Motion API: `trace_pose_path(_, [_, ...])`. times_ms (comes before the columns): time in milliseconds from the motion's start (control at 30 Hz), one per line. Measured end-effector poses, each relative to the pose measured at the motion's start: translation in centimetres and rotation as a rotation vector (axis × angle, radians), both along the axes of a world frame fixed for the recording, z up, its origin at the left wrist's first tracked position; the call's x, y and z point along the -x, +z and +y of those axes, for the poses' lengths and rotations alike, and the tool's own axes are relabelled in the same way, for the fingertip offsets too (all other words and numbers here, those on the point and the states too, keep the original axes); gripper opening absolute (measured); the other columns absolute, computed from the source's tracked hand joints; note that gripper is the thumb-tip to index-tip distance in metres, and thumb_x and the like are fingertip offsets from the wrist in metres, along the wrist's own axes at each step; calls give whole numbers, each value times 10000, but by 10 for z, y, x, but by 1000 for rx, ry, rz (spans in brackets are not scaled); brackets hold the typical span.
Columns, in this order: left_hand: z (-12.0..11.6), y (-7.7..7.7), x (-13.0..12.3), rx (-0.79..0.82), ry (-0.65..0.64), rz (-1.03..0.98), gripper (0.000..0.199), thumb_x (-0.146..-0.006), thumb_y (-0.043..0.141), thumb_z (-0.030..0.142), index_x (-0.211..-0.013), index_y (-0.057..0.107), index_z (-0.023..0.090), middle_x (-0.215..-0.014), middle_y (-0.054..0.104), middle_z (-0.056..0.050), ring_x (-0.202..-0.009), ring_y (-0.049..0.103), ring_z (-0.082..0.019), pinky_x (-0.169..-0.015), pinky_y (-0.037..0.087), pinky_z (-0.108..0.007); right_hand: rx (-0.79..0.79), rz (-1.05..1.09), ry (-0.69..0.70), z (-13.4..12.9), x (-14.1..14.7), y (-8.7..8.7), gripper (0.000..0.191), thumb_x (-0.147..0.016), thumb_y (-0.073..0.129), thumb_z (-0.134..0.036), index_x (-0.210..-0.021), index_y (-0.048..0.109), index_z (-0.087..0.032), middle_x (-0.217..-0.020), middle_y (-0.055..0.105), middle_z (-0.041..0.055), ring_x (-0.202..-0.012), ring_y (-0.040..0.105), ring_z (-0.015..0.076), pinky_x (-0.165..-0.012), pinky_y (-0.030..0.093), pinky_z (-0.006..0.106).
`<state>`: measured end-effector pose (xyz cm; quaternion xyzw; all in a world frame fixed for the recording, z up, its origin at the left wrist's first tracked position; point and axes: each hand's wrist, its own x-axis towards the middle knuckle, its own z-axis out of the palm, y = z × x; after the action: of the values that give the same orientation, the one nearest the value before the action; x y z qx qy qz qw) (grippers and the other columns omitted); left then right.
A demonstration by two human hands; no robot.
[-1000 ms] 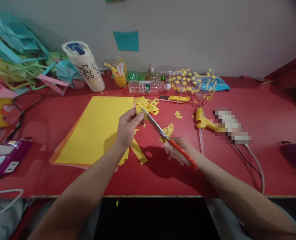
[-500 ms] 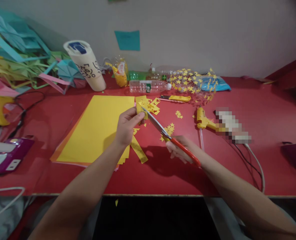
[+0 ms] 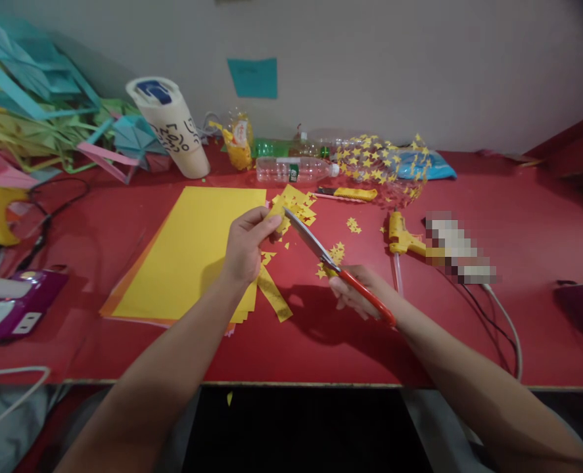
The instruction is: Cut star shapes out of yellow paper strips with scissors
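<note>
Between the thumb and fingers of my left hand (image 3: 249, 240) is a small piece of yellow paper (image 3: 282, 210), held above the table. My right hand (image 3: 355, 289) grips a pair of scissors (image 3: 315, 243) with red handles, and the blade tips meet the edge of that paper. Under my left forearm lies a stack of yellow sheets (image 3: 187, 256), with orange and pink paper showing at its edge. A yellow strip (image 3: 274, 295) rests beside the stack. Cut yellow stars (image 3: 338, 253) lie behind the scissors, and paper scraps (image 3: 303, 207) are heaped beyond my left hand.
A yellow glue gun (image 3: 399, 236) lies to the right, near a blurred-out object with a cable. Along the wall are a white tumbler (image 3: 170, 131), a clear bottle (image 3: 291, 171), a star-covered form (image 3: 374, 164) and a yellow cutter (image 3: 355, 194). Folded paper shapes (image 3: 29, 85) fill the left.
My left hand has turned the yellow paper piece, which now looks tilted and smaller. Its fingers shifted slightly left. The scissors stay at its edge, with my right hand almost still.
</note>
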<state>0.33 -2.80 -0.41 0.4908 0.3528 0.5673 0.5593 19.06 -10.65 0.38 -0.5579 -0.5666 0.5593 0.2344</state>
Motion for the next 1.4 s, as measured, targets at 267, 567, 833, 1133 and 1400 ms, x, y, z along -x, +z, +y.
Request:
trace_pose_path(267, [-2, -3, -4, 166, -171, 0, 185, -657, 657, 340, -609, 631, 162, -561, 597, -3, -525, 511, -77, -512, 424, -219, -41, 25, -36, -1, 0, -5, 496, -668, 577, -651, -550, 392, -207, -406, 427, -73, -294, 348, 36, -301, 283, 192])
trace_pose_path(567, [1, -4, -4, 42, 24, -43, 124, -723, 605, 260, -629, 598, 178, -557, 589, 23, -520, 510, -60, -524, 428, -203, -58, 1, -17, -1, 1, -6, 496, -680, 592, -636, -544, 376, -210, -391, 380, -84, -309, 332, 38, -320, 279, 194])
trace_pose_path(833, [1, -3, 0, -56, 69, 67, 144, -742, 569, 229, -608, 575, 176, -557, 553, 24, -539, 507, -63, -553, 443, -217, -30, -6, 29, -1, -3, -5, 503, -679, 592, -649, -562, 394, -202, -410, 392, -80, -297, 351, 37, -317, 285, 195])
trace_pose_path(1133, [6, -4, 2, -25, 55, 80, 143, -693, 584, 183, -551, 565, 176, -543, 538, 30, -503, 512, -59, -525, 450, -219, -35, -41, 100, 0, -6, -9, 431, -747, 560, -560, -569, 391, -206, -393, 377, -89, -310, 374, 44, -411, 396, 216])
trace_pose_path(1400, [8, -5, 4, -48, 37, 108, 133, -697, 576, 181, -567, 604, 170, -528, 561, 20, -502, 516, -65, -540, 456, -228, -25, -38, 97, 0, -5, -6, 417, -749, 558, -549, -573, 394, -208, -375, 349, -105, -313, 371, 42, -527, 482, 259])
